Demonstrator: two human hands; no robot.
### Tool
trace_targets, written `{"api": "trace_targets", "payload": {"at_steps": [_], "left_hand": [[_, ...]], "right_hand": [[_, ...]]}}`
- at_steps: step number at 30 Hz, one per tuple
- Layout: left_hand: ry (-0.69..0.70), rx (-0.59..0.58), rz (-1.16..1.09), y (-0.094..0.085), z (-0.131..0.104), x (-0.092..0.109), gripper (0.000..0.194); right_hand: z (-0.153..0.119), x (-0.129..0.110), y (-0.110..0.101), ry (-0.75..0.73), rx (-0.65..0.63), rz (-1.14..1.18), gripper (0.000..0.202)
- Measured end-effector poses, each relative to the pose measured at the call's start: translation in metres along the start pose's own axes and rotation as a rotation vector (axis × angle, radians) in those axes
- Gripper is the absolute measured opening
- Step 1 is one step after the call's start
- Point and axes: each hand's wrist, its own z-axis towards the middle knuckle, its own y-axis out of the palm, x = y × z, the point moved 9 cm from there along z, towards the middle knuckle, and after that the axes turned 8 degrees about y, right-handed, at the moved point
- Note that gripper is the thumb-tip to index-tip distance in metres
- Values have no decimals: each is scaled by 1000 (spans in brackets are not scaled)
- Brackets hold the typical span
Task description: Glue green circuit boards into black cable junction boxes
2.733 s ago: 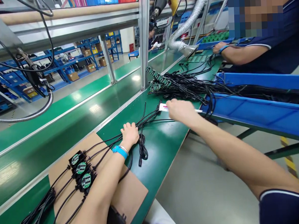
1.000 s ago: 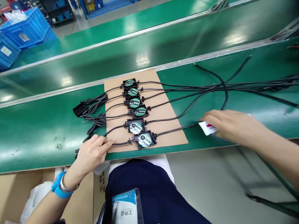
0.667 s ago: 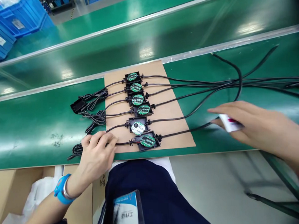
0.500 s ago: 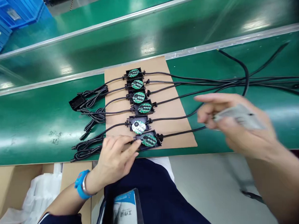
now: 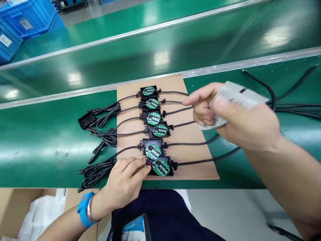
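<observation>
My left hand (image 5: pixel 128 181) is closed at the left end of the nearest black plastic case (image 5: pixel 170 173), its fingers pinching around where the black cable enters. A bit of red wire shows by the fingertips. An oval green circuit board (image 5: pixel 161 167) lies tilted on that case. Just beyond it, another board (image 5: pixel 154 151) rests on an open case (image 5: pixel 148 142). My right hand (image 5: pixel 228 114) hovers over the cables to the right, index finger stretched towards the boards. Between its thumb and curled fingers is a translucent whitish plastic sheet (image 5: pixel 242 93) with a black mark.
Several cased boards stand in a column on brown cardboard (image 5: pixel 196 168). Bundled black cables (image 5: pixel 105 138) and a loose black case (image 5: pixel 86 120) lie left. Long cables (image 5: pixel 299 108) run right across the green bench (image 5: pixel 40 145). Blue crates (image 5: pixel 27 19) stand far left; a carton (image 5: pixel 10 206) is below.
My right hand has moved left with the plastic sheet, nearer the boards. My left hand stays at the nearest case, whose board is now tipped differently. The view has shifted slightly.
</observation>
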Motion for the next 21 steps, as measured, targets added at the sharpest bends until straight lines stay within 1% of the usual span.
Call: {"api": "trace_targets", "payload": {"at_steps": [2,4,5,6,7,9,11,13,15,17,21], "left_hand": [[-36,-12,-76,-18,13,-15,29],[-45,-29,-106,-32,37,-39,24],[-43,-42,-103,-35,52,-55,22],[-41,-63,-90,-33,68,-71,23],[-39,-87,-71,-28,83,-88,26],[-29,-145,-30,-9,111,-116,35],[-14,-209,-5,16,129,-133,45],[-6,-273,9,37,138,-139,51],[-9,-329,32,51,139,-138,53],[-9,-354,60,57,137,-136,54],[-16,-362,102,59,135,-134,56]], "right_hand": [[23,-13,-2,-33,27,178,40],[54,-21,-7,-81,89,281,34],[72,-21,-9,-103,121,316,30],[91,-19,-9,-115,143,352,28],[111,-14,-8,-116,154,388,28],[150,1,0,-92,150,455,35],[180,17,11,-60,125,486,47],[199,28,23,-39,89,483,57],[209,35,35,-24,40,463,61],[214,39,42,-15,-3,436,62],[219,43,52,2,-65,377,61]]}}
